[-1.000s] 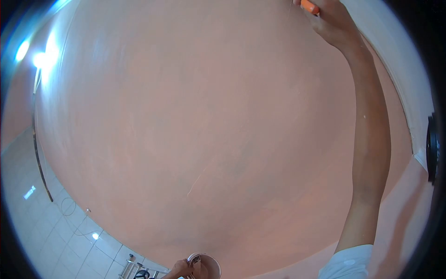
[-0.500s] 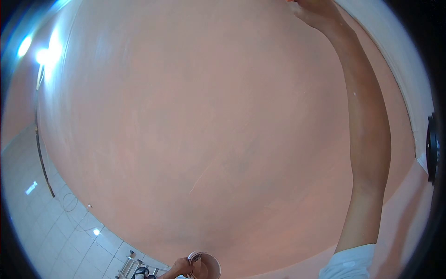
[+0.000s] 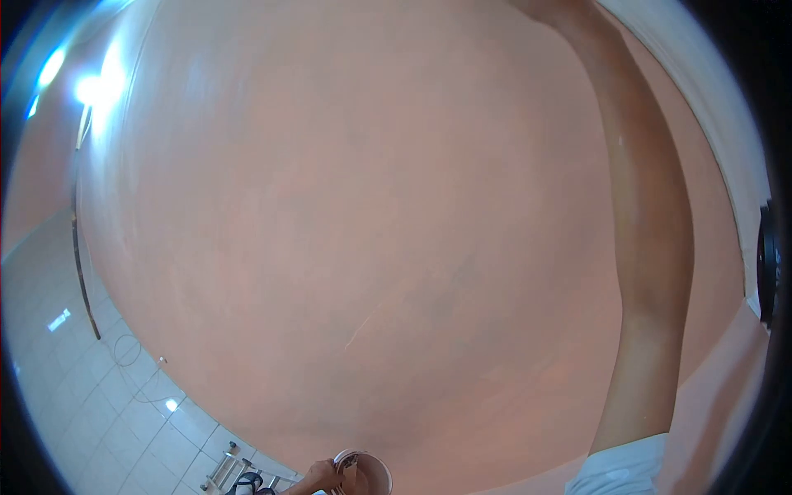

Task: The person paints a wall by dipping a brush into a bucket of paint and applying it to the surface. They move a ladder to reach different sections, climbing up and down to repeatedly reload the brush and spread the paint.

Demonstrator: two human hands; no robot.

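Bucket (image 3: 383, 477) at bottom centre, before the pinkish wall (image 3: 371, 231), left hand (image 3: 321, 476) closed around its edge! Up top, right hand (image 3: 538, 7) mostly cut off: can't tell its grip.

One head-worn camera looks forward and down from well above the tiled floor (image 3: 115, 421), which slopes away at lower left. Its wide lens bends straight edges and darkens the corners. The pink wall (image 3: 355, 206) fills the middle. Nearer the lens, the right forearm (image 3: 652, 214) spans the right side, its hand mostly cropped at the top; the left hand (image 3: 320, 476) sits at the bottom border.
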